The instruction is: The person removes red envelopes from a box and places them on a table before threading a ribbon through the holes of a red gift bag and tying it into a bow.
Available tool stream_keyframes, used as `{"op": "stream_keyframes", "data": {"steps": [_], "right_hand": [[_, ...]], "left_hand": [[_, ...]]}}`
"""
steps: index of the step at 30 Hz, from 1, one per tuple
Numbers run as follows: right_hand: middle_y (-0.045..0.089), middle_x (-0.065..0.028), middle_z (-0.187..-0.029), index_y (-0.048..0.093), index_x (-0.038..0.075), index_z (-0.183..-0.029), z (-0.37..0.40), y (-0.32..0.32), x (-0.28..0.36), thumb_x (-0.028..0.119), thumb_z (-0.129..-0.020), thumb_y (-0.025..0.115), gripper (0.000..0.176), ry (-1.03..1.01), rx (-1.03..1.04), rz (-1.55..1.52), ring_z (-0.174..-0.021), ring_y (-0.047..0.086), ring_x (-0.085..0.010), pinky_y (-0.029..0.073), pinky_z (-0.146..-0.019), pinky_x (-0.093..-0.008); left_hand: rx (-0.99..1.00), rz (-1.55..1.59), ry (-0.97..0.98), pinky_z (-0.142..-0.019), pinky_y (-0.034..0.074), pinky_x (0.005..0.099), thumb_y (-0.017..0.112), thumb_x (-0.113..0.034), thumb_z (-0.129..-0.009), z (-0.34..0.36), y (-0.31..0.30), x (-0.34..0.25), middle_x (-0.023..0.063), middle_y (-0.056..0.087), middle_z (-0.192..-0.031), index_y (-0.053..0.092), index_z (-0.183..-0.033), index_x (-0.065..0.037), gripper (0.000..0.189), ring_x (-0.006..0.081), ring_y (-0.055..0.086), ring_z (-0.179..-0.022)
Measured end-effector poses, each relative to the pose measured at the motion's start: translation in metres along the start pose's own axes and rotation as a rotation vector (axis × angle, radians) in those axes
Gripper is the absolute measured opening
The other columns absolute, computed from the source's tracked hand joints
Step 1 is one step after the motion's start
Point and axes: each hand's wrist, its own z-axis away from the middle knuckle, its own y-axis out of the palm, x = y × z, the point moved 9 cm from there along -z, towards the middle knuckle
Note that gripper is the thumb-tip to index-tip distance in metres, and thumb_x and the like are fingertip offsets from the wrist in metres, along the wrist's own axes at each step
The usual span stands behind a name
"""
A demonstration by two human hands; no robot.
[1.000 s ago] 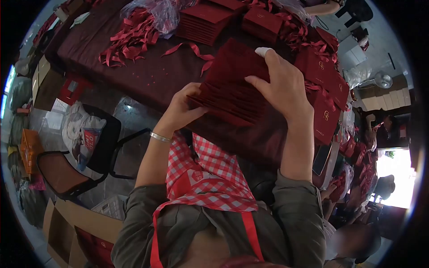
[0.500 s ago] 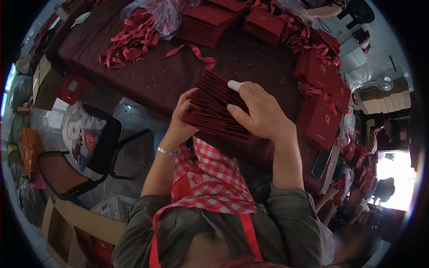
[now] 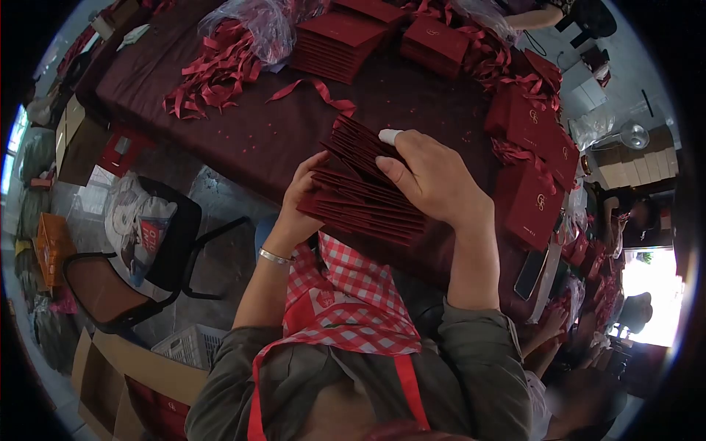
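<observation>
A fanned stack of flat dark red folded pieces [image 3: 368, 195] is held up in front of the checked apron, over the table's near edge. My left hand [image 3: 300, 202] grips the stack's left side, with a bracelet on the wrist. On the upper right side, my right hand [image 3: 441, 176] holds the stack between thumb and fingers; one fingertip has a white cover. Beyond the stack, a single red ribbon [image 3: 316, 88] lies curled on the dark red tablecloth [image 3: 243, 140].
Ribbons [image 3: 217, 73] and clear plastic [image 3: 268, 29] lie at the back left. Red stacks [image 3: 331, 44] and red bags [image 3: 526, 202] line the back and right. A chair [image 3: 110, 290], an open carton [image 3: 147, 367] and a crate [image 3: 193, 345] stand left. Other people are at the right.
The stack's lower pieces have spread further to the right. My right hand has shifted slightly right and its thumb has moved along the stack.
</observation>
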Motion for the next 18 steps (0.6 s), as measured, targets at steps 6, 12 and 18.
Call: {"op": "stream_keyframes", "data": {"steps": [6,12,18], "right_hand": [[0.062,-0.0163,-0.096,0.057,0.002,-0.108,-0.011,0.000,-0.011,0.035,-0.094,0.051,0.036,0.014,-0.019,-0.037,-0.086,0.061,-0.0343,0.048,-0.073,-0.0399],[0.063,-0.0155,-0.091,0.056,0.003,-0.102,-0.023,0.000,-0.020,0.031,-0.090,0.057,0.030,0.056,0.030,-0.018,-0.083,0.061,-0.0346,0.047,-0.071,-0.0399],[0.063,-0.0150,-0.086,0.056,0.003,-0.097,-0.029,0.001,-0.026,0.031,-0.089,0.059,0.029,0.047,0.012,0.017,-0.080,0.061,-0.0345,0.047,-0.068,-0.0405]], "left_hand": [[-0.004,-0.028,-0.021,-0.098,0.043,0.0321,0.076,0.003,-0.068,0.000,-0.001,0.001,0.0122,0.039,-0.140,0.060,-0.091,-0.005,0.030,0.0207,0.048,-0.122],[-0.011,-0.022,0.015,-0.096,0.043,0.0306,0.077,0.003,-0.067,-0.002,0.000,-0.005,0.0124,0.040,-0.140,0.058,-0.087,-0.005,0.029,0.0193,0.050,-0.119],[0.034,-0.158,0.096,-0.102,0.041,0.0313,0.068,0.002,-0.080,0.000,0.003,-0.008,0.0087,0.041,-0.139,0.049,-0.130,0.000,0.054,0.0190,0.047,-0.123]]}}
